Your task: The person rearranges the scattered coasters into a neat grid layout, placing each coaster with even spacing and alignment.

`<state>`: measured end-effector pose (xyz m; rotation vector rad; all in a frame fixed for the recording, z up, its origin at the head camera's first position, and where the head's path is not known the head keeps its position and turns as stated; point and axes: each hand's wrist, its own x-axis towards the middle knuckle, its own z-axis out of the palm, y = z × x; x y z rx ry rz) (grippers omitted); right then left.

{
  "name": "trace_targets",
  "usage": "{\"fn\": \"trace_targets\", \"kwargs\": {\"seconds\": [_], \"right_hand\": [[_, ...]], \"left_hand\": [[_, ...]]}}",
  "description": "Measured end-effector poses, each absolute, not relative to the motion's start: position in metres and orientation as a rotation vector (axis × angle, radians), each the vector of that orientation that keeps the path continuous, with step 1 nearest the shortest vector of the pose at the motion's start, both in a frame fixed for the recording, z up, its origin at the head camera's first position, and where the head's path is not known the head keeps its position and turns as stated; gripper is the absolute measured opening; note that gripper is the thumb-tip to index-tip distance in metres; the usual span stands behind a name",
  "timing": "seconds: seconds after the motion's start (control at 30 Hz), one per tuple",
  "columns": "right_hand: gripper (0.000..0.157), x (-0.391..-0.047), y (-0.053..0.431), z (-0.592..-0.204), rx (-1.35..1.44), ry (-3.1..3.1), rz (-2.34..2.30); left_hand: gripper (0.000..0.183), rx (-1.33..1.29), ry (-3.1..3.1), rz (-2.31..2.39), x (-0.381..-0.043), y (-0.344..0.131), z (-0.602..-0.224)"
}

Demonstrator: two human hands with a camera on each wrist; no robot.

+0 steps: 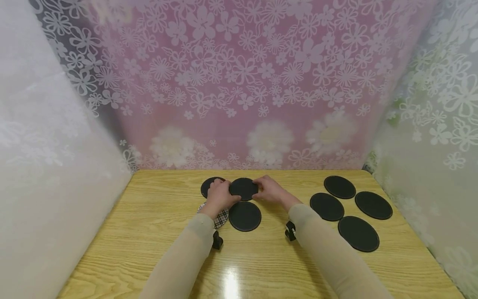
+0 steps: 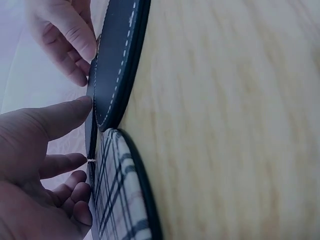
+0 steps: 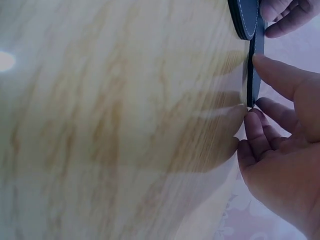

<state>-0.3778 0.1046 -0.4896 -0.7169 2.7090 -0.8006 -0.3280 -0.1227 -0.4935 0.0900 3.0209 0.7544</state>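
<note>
Left hand (image 1: 220, 195) and right hand (image 1: 269, 190) (both half open) grip opposite edges of the black disc (image 1: 243, 188) between them; plaid disc (image 1: 222, 219) at its near left.

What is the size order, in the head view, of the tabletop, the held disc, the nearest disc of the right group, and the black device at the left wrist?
Tabletop
Nearest right disc
Held disc
Black device
Held disc lies farther away; true sizes unsure.

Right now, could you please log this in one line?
left hand: touches black coaster, left edge; right hand: right edge; plaid coaster: nearby
</note>
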Motion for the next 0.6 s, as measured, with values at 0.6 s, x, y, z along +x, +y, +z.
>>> {"fn": "trace_targets", "kwargs": {"seconds": [0.6], "right_hand": [[0.085, -0.3724, 0.105, -0.4915, -0.687, 2.694, -0.758]], "left_hand": [[0.085, 0.145, 2.993, 0.708, -0.323, -0.1266, -0.4931]]}}
